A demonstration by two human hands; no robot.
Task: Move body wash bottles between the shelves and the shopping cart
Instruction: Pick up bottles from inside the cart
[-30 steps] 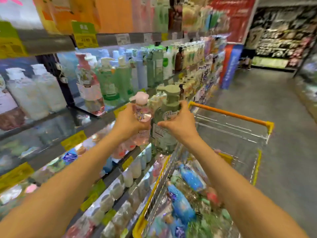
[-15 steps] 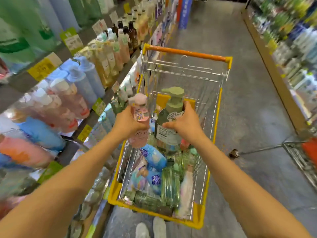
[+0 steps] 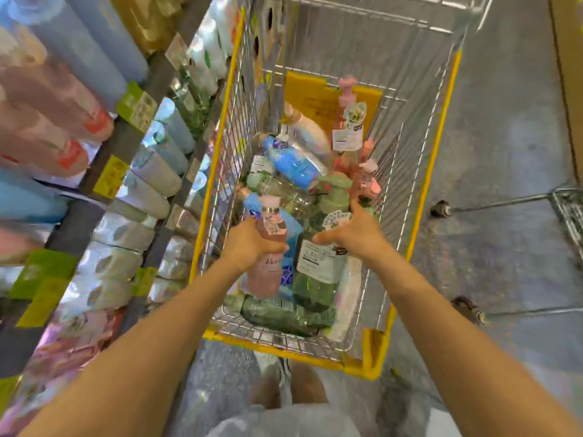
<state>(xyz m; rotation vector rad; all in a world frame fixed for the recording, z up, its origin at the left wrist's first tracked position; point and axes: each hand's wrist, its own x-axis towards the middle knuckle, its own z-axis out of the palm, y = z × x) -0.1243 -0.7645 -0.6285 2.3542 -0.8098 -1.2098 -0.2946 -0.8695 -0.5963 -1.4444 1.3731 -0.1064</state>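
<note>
Down over the shopping cart (image 3: 440, 127), both hands are inside the basket, each with a bottle. The left hand (image 3: 249, 244) is wrapped around a pink body wash bottle (image 3: 268, 257), fingers closed across its middle, the pale cap pointing away from the person. The right hand (image 3: 353, 231) rests on a green pump bottle (image 3: 318, 266); its thumb and fingers look spread across the shoulder rather than curled tight, so whether it truly grips is hard to tell through the blur. Both bottles sit just above the pile already in the cart: a blue bottle (image 3: 295, 165) lying on its side near the middle, a dark green bottle (image 3: 277, 316) flat along the near wall, and a pink pump bottle (image 3: 347, 121) standing upright toward the far end, against a yellow panel (image 3: 312, 96). To the left, the shelves (image 3: 132, 143) carry rows of bottles, smeared by motion, with yellow and green price tags (image 3: 110, 176) on the edges. Grey floor (image 3: 504, 137) lies to the right.
</note>
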